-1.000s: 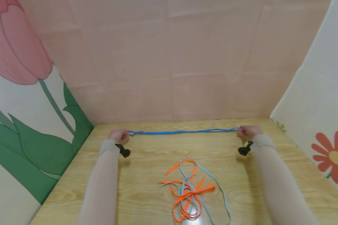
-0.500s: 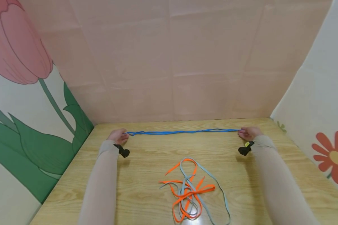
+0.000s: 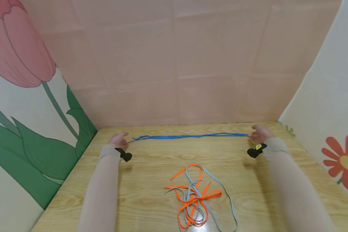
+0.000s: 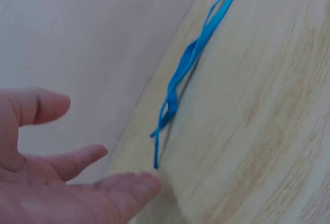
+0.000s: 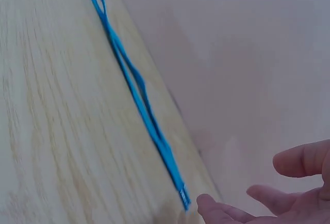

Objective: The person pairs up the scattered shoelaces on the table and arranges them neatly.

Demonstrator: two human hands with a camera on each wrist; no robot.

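Note:
A blue shoelace (image 3: 174, 137), its strands laid side by side, stretches left to right along the back of the wooden table. Just off its left end is my left hand (image 3: 119, 140), fingers spread and holding nothing. In the left wrist view the lace's thin tips (image 4: 155, 154) lie right by the fingertips (image 4: 147, 182). My right hand (image 3: 259, 133) is beside the other end, thumb and fingers apart. The right wrist view has that lace end (image 5: 184, 198) close to a fingertip (image 5: 205, 201), with nothing gripped.
An orange lace (image 3: 213, 194) and a grey lace (image 3: 224, 190) lie tangled together at the table's front middle. A pinkish backdrop (image 3: 174, 64) rises behind the table's back edge. Flower-printed panels (image 3: 40, 135) stand at both sides.
Both hands have let go of the blue shoelace's ends and drawn slightly outward, their fingers opening. The lace stays stretched on the table; the tangled laces have not moved.

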